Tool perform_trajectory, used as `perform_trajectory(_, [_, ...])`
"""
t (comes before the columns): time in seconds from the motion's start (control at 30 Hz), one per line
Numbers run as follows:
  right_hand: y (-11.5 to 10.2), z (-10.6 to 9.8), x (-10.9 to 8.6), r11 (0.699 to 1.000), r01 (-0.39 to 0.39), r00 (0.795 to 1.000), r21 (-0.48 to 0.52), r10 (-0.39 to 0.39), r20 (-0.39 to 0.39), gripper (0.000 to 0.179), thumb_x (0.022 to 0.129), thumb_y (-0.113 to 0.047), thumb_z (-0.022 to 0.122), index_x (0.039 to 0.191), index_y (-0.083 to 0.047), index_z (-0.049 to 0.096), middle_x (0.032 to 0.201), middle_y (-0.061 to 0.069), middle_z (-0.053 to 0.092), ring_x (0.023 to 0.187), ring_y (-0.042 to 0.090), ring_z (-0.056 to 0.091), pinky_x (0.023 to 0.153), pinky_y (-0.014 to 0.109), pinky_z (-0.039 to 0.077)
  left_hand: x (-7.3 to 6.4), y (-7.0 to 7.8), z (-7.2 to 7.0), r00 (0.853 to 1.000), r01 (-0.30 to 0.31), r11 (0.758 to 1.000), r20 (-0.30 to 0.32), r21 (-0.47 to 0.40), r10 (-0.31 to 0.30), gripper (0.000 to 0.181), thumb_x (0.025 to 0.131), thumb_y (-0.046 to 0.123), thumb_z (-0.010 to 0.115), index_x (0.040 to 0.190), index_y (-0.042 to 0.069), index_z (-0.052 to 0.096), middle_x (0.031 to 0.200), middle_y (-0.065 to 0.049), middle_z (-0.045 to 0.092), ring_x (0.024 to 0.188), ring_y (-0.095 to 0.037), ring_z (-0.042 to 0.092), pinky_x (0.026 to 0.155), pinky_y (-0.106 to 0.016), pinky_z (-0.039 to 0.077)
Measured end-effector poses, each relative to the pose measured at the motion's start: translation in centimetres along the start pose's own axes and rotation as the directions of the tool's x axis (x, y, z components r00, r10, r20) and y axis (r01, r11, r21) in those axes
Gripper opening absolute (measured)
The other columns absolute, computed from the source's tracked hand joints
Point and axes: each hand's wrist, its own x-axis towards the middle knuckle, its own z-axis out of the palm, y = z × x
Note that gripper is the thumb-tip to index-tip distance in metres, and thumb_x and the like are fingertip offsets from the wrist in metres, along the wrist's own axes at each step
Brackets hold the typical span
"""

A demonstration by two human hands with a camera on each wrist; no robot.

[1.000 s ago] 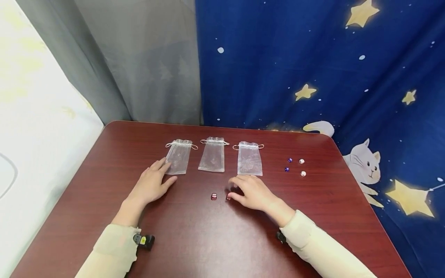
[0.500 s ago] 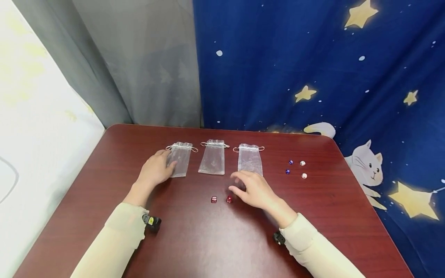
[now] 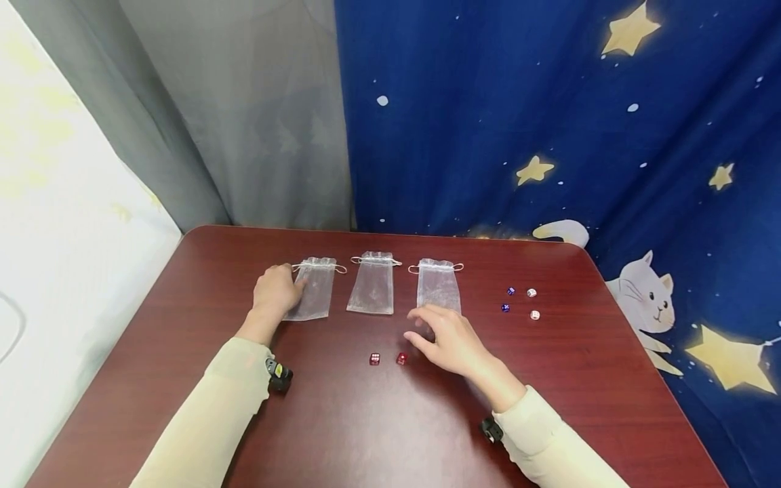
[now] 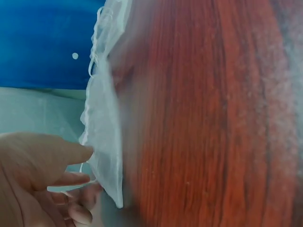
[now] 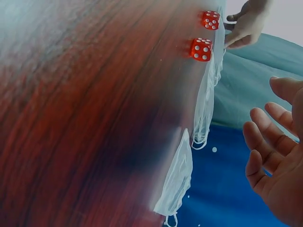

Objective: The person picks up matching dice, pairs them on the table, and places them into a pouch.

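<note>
Three sheer white drawstring pouches lie in a row: a left pouch (image 3: 313,291), a middle pouch (image 3: 371,288) and a right pouch (image 3: 438,281). My left hand (image 3: 276,290) is at the left pouch's upper left edge, its thumb over the mesh. In the left wrist view, a gap shows between thumb and bent fingers beside the pouch (image 4: 104,127). My right hand (image 3: 450,339) hovers with loosely bent fingers and holds nothing, overlapping the right pouch's lower end. Two red dice, one die (image 3: 375,359) and another die (image 3: 402,358), sit left of it.
Two blue dice (image 3: 506,308) and two white dice (image 3: 535,315) lie at the right on the reddish-brown table (image 3: 342,427). A blue star-patterned curtain (image 3: 439,135) and a grey curtain (image 3: 262,122) hang behind the far edge.
My left hand has moved up along the left pouch toward its drawstring, and the pouch's lower end has shifted slightly left. My right hand has drawn off the right red die.
</note>
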Motion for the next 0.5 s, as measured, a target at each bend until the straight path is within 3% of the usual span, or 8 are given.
perform_trajectory(0.13, [0.1, 0.1, -0.1, 1.0, 0.007, 1.0, 0.014, -0.007, -0.019, 0.024, 0.091, -0.027, 0.077, 0.11, -0.014, 0.07, 0.094, 0.002, 0.071, 0.078, 0.016, 0.067, 0.07, 0.036, 0.055, 0.0, -0.3, 0.1, 0.998, 0.053, 0.998, -0.027, -0.042, -0.054, 0.026, 0.092, 0.019, 0.069, 0.1, -0.006, 0.068, 0.104, -0.033, 0.067, 0.095, -0.053, 0.065, 0.076, -0.062, 0.053])
perform_trajectory(0.27, [0.2, 0.1, -0.1, 1.0, 0.005, 0.999, 0.011, -0.004, -0.032, 0.023, 0.09, -0.026, 0.078, 0.109, -0.015, 0.07, 0.092, 0.0, 0.07, 0.075, 0.015, 0.065, 0.069, 0.034, 0.054, 0.0, -0.5, 0.4, 0.998, 0.063, 0.994, -0.01, -0.088, -0.065, 0.02, 0.09, 0.015, 0.071, 0.076, 0.001, 0.065, 0.084, -0.023, 0.068, 0.08, -0.041, 0.064, 0.067, -0.054, 0.052])
perform_trajectory(0.37, [0.2, 0.2, -0.2, 1.0, -0.006, 1.0, 0.013, 0.006, -0.021, 0.024, 0.09, -0.025, 0.078, 0.109, -0.014, 0.071, 0.09, -0.002, 0.069, 0.074, 0.015, 0.064, 0.067, 0.032, 0.052, -0.1, -0.6, 0.8, 0.999, 0.052, 0.991, -0.009, -0.126, -0.053, 0.018, 0.089, 0.014, 0.07, 0.076, 0.002, 0.068, 0.079, -0.017, 0.068, 0.078, -0.036, 0.062, 0.069, -0.051, 0.053])
perform_trajectory(0.5, [0.2, 0.5, -0.2, 1.0, -0.008, 1.0, 0.015, 0.008, -0.008, 0.025, 0.09, -0.025, 0.078, 0.109, -0.01, 0.071, 0.088, -0.002, 0.067, 0.073, 0.016, 0.063, 0.067, 0.032, 0.052, -0.5, -0.7, 1.3, 0.999, 0.033, 0.981, -0.034, -0.19, -0.041, 0.015, 0.09, 0.015, 0.072, 0.089, 0.0, 0.074, 0.082, -0.015, 0.072, 0.084, -0.036, 0.066, 0.076, -0.051, 0.054])
